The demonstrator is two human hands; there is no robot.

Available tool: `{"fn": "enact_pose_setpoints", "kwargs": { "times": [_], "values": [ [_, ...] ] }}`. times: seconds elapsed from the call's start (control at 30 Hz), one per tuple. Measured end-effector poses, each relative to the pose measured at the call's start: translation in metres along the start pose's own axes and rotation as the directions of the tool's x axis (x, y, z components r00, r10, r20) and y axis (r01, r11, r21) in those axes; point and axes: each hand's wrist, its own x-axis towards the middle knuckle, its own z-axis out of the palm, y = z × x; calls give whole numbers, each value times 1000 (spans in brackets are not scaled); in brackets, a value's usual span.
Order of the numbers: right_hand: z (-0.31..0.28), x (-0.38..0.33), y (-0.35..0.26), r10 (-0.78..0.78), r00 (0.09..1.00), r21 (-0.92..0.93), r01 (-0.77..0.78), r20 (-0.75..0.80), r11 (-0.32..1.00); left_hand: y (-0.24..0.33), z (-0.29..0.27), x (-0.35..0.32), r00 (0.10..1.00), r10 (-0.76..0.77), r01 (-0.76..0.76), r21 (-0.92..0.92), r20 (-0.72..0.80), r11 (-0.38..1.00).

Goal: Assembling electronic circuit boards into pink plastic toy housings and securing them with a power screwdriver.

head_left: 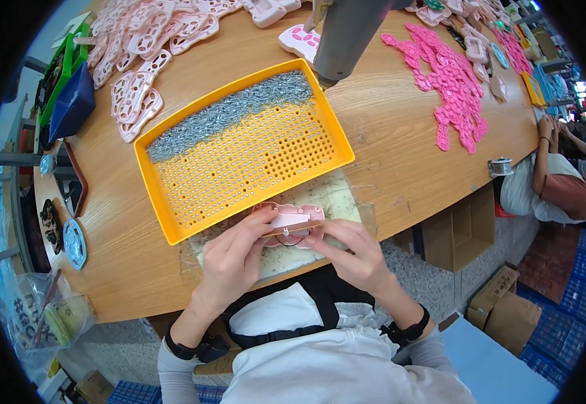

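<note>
At the near edge of the table, a pale pink plastic shell (311, 210) lies on a light, worn mat (343, 196). A thin brown circuit board (297, 229) is tilted up on edge over the shell, with a small clear part on it and thin dark and red wires below. My left hand (234, 250) pinches the board's left end, its fingers also near the shell's rim. My right hand (360, 254) holds the board's right end between thumb and fingers. Fingers partly hide both ends.
Just beyond is a yellow perforated tray (244, 215) with many small silver screws (232, 111). A dark grey tool (350, 40) hangs over its far right corner. Pale pink shells (135, 94) and bright pink pieces (444, 81) lie farther back. Another person (549, 175) sits at right.
</note>
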Motion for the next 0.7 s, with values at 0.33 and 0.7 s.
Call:
{"fn": "enact_pose_setpoints", "kwargs": {
  "times": [0.33, 0.7],
  "values": [
    [-11, 14, 8, -68, 996, -26, 69, 49, 997, 7, 1, -8, 998, -27, 28, 23, -50, 999],
    [-10, 15, 5, -53, 982, -50, 63, 181, 997, 5, -1, -7, 998, -64, 65, 28, -29, 998]
  ]
}}
